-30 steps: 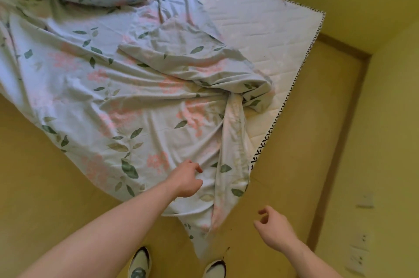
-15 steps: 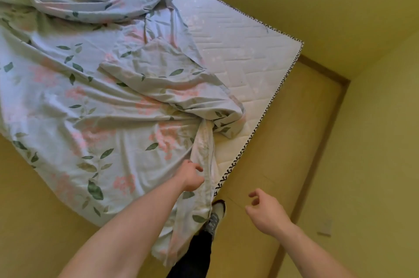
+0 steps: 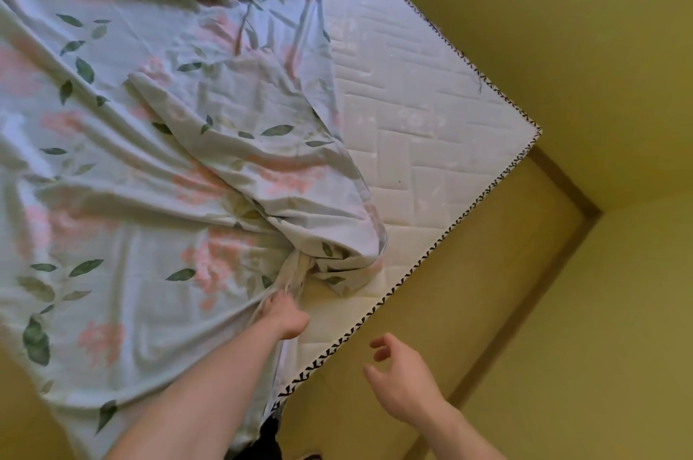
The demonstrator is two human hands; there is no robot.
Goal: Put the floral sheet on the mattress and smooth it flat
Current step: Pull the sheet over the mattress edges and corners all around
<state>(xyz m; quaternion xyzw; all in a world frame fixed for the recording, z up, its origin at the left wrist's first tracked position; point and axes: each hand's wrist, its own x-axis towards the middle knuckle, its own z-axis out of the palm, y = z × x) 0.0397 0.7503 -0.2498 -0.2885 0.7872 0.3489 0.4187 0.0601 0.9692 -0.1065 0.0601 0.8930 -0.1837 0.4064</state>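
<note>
Floral sheet (image 3: 123, 167) rumpled, folded back off quilted mattress (image 3: 423, 144), left hand (image 3: 285, 317) fingers pinching gathered edge, right hand (image 3: 403, 381) loosely curled, empty

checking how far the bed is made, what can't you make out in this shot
- Head view: the floral sheet runs off the left and top edges, so its far reach is cut off.
- The mattress beneath the sheet is hidden; whether its left side is covered cannot be told.
- The left hand grips bunched cloth; its fingertips are buried in the folds.
- The right hand hovers, holding nothing.
- The feet are cut off at the bottom edge.
</note>
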